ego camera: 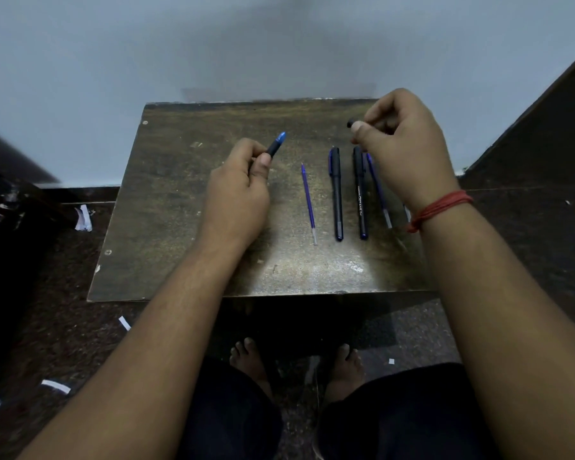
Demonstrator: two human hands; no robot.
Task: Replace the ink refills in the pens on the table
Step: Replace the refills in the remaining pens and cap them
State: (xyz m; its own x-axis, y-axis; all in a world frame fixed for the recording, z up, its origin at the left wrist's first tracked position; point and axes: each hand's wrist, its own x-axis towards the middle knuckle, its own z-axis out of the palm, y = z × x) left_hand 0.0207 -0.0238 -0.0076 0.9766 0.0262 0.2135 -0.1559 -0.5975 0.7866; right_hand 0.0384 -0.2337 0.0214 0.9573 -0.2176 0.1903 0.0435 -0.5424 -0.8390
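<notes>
A person sits at a small dark worktop set against a pale wall, bare feet on the floor beneath it. The left hand is curled around a pen piece, black with a blue end, which sticks up and away from the fingers above the worktop. The right hand, raised over the far right part of the worktop, pinches a small black part between thumb and fingers; what the part is cannot be told. A red thread is wound around the right wrist. On the worktop between the hands lie, side by side and roughly parallel, a thin purple refill, then a dark capped pen, then a second dark pen with pale lettering on its barrel. Just beside that pen, partly hidden under the right hand, lies another refill. Scraps of white paper lie on the floor at the left.
</notes>
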